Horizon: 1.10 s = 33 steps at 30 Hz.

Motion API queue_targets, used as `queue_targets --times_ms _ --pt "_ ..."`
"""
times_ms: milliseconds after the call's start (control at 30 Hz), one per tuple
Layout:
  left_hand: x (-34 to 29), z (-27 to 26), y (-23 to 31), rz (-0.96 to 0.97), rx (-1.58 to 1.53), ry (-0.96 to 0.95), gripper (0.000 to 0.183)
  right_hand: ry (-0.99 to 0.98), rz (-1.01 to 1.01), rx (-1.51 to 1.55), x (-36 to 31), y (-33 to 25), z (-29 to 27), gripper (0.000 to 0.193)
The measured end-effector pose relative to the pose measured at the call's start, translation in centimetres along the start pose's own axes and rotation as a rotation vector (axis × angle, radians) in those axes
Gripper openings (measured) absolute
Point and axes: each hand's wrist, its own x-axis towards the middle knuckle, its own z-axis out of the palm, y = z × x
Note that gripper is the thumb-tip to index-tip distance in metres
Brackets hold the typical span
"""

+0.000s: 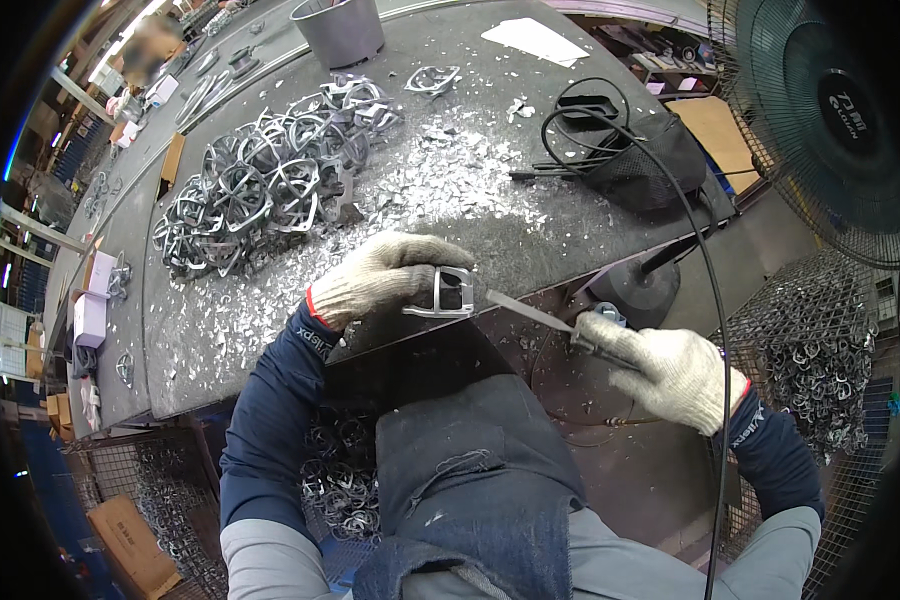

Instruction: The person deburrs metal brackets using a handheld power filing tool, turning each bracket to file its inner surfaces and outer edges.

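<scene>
My left hand (385, 278), in a whitish knit glove, is closed on a small squarish metal frame casting (440, 312) at the front edge of the dark table (390, 330). In my gloved right hand (675, 372) is a flat metal file (530, 312), gripped at its handle end, out past the table edge. The file's tip points left toward the casting, with a small gap between them. Beyond my left hand, a heap of similar grey castings (270, 185) covers the table's left part. Silvery flakes and chips (440, 175) lie scattered beside the heap.
A grey bucket (338, 38), a white sheet (536, 40) and a black mesh bag (650, 165) stand or lie toward the back. A black cable (705, 270) hangs down on the right, near a large fan (830, 120). Wire baskets of castings (820, 370) flank me.
</scene>
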Motion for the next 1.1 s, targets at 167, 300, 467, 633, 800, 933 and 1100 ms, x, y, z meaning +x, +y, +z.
queue_targets --times_ms 167,300,467,633,800,933,1100 --pt "0.6 -1.0 -0.7 0.013 -0.002 -0.061 0.054 -0.051 -0.001 -0.202 1.2 -0.2 0.3 0.078" --pt "1.0 -1.0 0.0 0.019 -0.016 -0.105 0.057 0.02 -0.072 -0.281 2.3 0.0 1.3 0.074" --pt "1.1 -1.6 -0.1 -0.063 -0.052 -0.106 0.057 0.094 -0.085 -0.506 3.9 0.1 1.4 0.073" --pt "1.0 -1.1 0.3 -0.031 -0.031 -0.118 0.054 0.11 -0.175 -0.39 3.5 0.4 1.1 0.072" --pt "1.0 -1.1 0.5 -0.038 -0.028 -0.121 0.052 0.089 -0.11 -0.322 3.1 0.1 1.1 0.08" --pt "1.1 -1.4 0.2 -0.004 0.021 -0.133 0.053 -0.005 -0.004 -0.225 2.5 -0.4 1.0 0.085" --pt "1.3 -1.3 0.0 -0.034 -0.026 -0.14 0.054 -0.012 -0.003 -0.158 2.3 -0.6 1.5 0.086"
